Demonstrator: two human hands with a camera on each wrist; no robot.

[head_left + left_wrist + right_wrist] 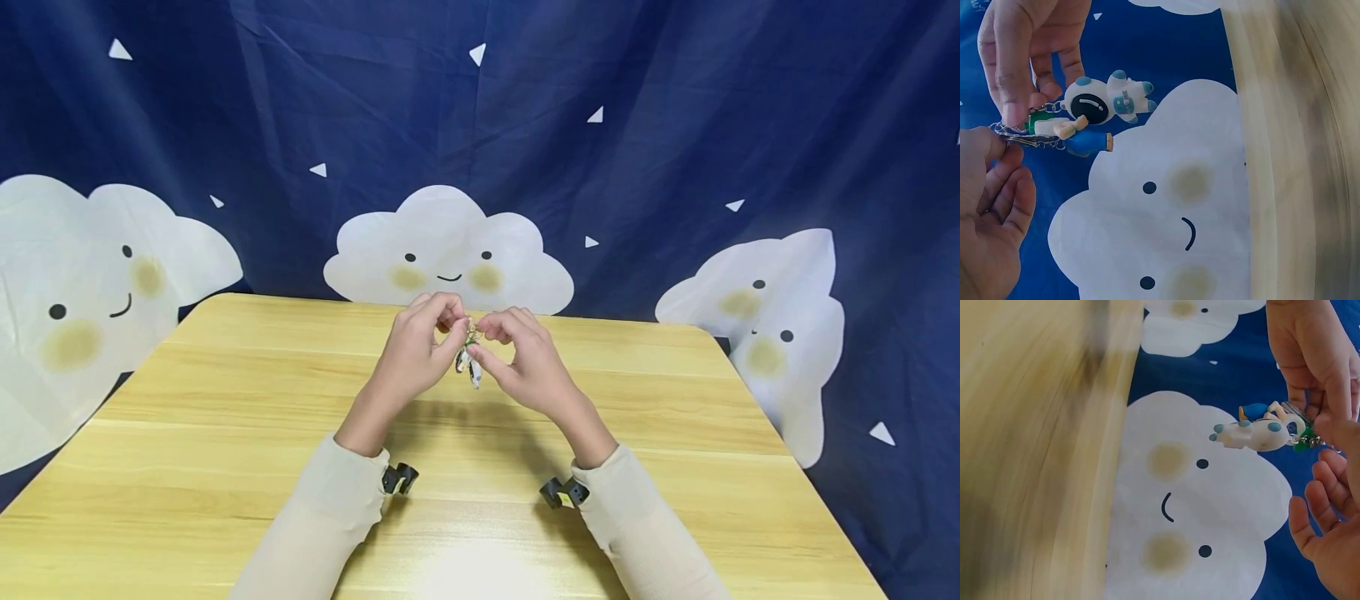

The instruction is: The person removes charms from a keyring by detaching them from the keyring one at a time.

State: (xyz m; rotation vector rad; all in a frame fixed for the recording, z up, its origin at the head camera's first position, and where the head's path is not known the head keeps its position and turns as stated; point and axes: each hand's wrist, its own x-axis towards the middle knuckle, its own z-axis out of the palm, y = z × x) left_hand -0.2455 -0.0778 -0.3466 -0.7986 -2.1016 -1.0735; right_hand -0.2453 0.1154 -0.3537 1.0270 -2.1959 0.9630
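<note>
Both hands are raised above the far half of the table, holding a bunch of keychain charms [475,373]. My left hand [416,346] pinches the metal ring and keys [1030,139] at the top between thumb and index finger. Opposite it, my right hand [528,360] pinches the chain with thumb and fingertips. A white astronaut figure [1090,100] with light blue limbs dangles from a chain link. Beside it hangs a small figure with a blue lower part [1087,142], along with a green piece [1037,119]. Fingers partly hide the ring itself.
The light wooden table [225,417] has rounded far corners. Behind it hangs a dark blue curtain [375,108] with smiling white clouds and small white triangles. Black wrist mounts [400,478] sit on both pale sleeves.
</note>
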